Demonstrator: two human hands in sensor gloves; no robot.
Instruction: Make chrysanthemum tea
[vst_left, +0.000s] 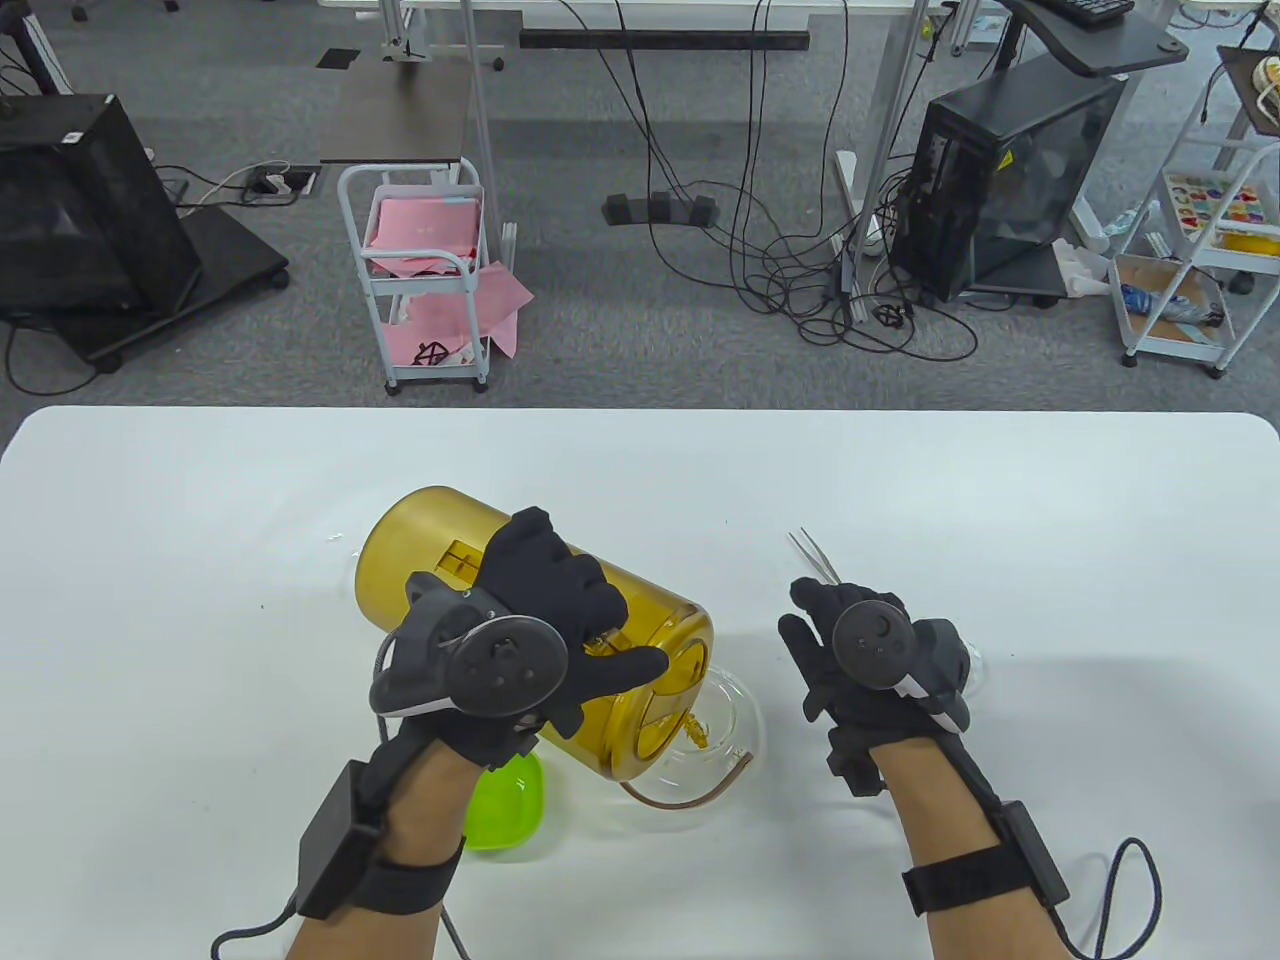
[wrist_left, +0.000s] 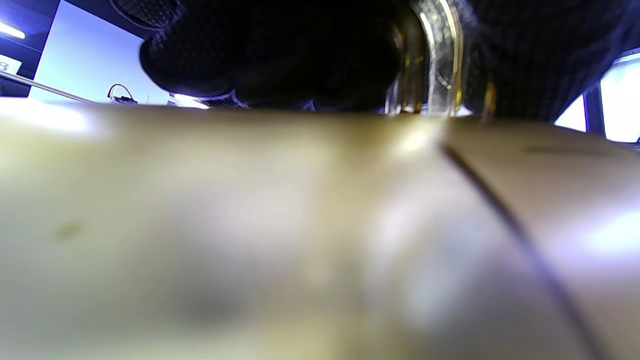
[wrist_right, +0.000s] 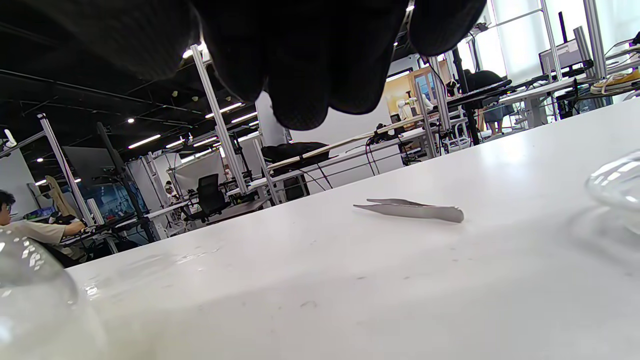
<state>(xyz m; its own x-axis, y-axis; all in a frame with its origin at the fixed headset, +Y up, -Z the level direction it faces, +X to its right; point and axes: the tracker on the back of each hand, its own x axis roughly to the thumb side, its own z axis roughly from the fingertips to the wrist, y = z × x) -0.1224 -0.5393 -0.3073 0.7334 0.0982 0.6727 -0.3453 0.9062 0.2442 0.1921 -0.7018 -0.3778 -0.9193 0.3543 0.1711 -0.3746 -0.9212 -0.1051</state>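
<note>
Jug (vst_left: 440, 550) showing translucent amber plastic, glossy; teapot (vst_left: 735, 715) looking like clear glass; tweezers (wrist_right: 412, 210) gleaming brushed metal; surface (vst_left: 200, 560) appearing smooth white.

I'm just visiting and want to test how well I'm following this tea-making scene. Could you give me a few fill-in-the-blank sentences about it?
1. The left hand tips a big ____-coloured jug over the glass teapot.
2. The metal tweezers lie on the ____, held by no hand.
3. The small dish beside the left wrist is bright ____.
4. The right hand holds ____.

Missing words: amber; table; green; nothing
</note>
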